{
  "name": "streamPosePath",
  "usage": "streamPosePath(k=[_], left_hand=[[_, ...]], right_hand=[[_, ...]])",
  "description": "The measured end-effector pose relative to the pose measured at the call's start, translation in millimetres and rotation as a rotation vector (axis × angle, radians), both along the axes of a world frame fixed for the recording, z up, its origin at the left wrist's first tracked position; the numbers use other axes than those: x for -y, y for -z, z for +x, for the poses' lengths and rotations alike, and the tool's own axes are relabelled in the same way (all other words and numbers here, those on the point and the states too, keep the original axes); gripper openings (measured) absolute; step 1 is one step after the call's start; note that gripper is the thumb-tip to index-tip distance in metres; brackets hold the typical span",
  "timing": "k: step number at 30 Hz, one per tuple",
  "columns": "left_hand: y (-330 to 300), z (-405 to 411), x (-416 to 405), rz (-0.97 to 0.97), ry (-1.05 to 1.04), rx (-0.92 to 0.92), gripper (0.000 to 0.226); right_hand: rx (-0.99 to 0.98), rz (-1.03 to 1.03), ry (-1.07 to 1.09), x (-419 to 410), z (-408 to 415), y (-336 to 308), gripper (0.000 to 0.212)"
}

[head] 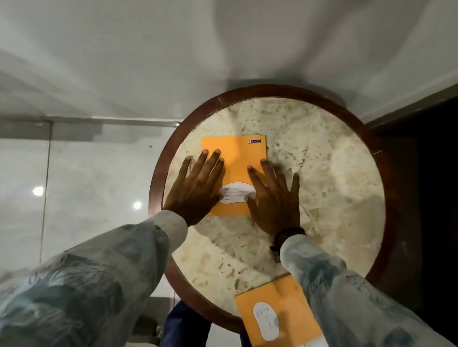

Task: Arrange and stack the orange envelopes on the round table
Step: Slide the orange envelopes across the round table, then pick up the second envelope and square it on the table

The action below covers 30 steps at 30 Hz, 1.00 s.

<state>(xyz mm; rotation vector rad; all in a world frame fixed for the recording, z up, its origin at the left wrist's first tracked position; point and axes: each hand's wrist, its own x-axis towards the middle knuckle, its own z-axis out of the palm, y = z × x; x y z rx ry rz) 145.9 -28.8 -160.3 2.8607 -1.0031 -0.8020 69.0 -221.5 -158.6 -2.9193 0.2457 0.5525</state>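
pressing down on the round table, my left hand and right hand lie flat, fingers spread, on the far orange envelope; the near orange envelope overhangs the rim, and my sleeve may knock it off.

both hands hide the envelope's side edges; label writing illegible.

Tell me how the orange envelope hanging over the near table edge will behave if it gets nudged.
The near envelope looks thin and flat, so it is probably light and somewhat floppy. Much of it overhangs the round table, so a small push outward could tip it off. The polished stone top probably lets it slide easily.
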Motion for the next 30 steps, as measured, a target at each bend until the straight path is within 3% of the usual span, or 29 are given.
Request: streamPosePath(k=[5,9,12,15,20,22,25,30], left_hand=[[-6,-6,2,-0.011,0.0,-0.004,0.075],[-38,-51,13,-0.116,-0.053,-0.062,0.059],[-50,-104,32,-0.116,-0.036,-0.231,0.042],[-45,-162,52,-0.11,-0.016,-0.395,0.04],[-28,-231,77,-0.04,-0.064,-0.402,0.044],[-23,-241,82,-0.041,-0.145,-0.368,0.046],[-17,-247,81,-0.046,-0.194,-0.37,0.054],[-23,-247,81,-0.161,-0.483,-0.508,0.043]], right_hand=[[0.024,0.072,0.095,-4,-8,-10,0.063],[0.115,0.154,0.339,0,-60,-48,0.05],[0.019,0.215,0.667,1,-118,-73,0.035],[-0.041,0.311,1.069,-2,-182,-77,0.028],[-0.151,0.382,1.797,-9,-265,-50,0.044],[-0.244,0.509,1.961,-13,-280,-36,0.053],[-0.32,0.657,1.928,-14,-285,-25,0.054],[-0.203,0.532,1.8,-13,-284,-46,0.055]])
